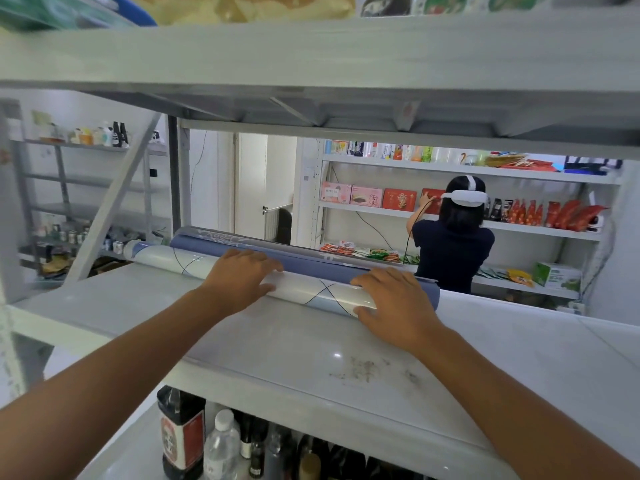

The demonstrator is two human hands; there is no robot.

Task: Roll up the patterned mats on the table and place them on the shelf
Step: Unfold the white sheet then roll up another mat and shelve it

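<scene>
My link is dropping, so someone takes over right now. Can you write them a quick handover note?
Left hand: open, fingers flat across the white rolled mat with thin dark lines and the blue rolled mat behind it.
Right hand: open, resting on the white roll's right end.
A grey patterned roll lies furthest back. All three are on the white shelf board.
Done: these mats are rolled and shelved.
Left: let go, making sure the rolls stay put. The table is out of view, so check it for more mats.
</scene>
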